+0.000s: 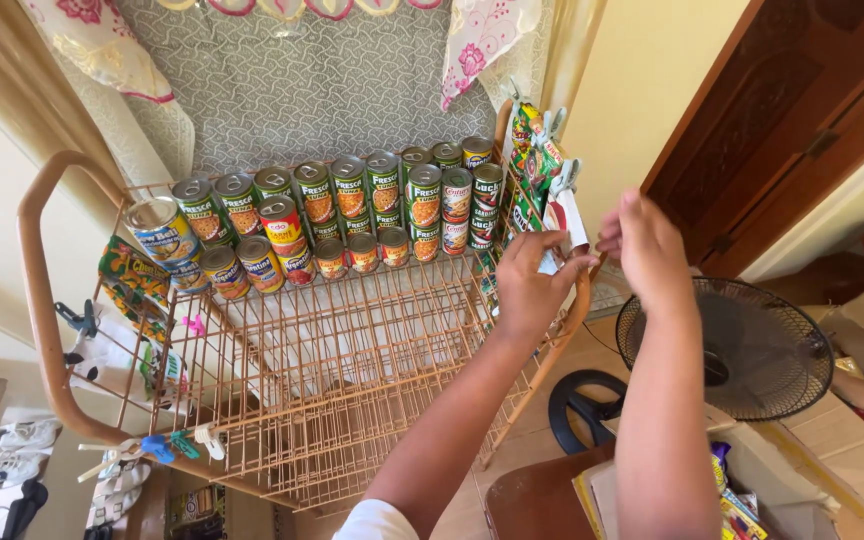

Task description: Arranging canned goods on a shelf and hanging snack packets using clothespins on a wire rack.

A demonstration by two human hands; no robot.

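I am pinching a small white packet (564, 232) with my left hand (532, 285) and right hand (647, 245), both clenched on it at the right rim of the wire rack (352, 350). It looks light and floppy, best held by its edges. Cans (352, 200) are lining the far side.

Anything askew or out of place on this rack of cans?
One can at the left end of the wire rack is tipped on its side, while the other cans stand upright in rows. Both hands, left and right, hold a sachet strip at the rack's right edge.
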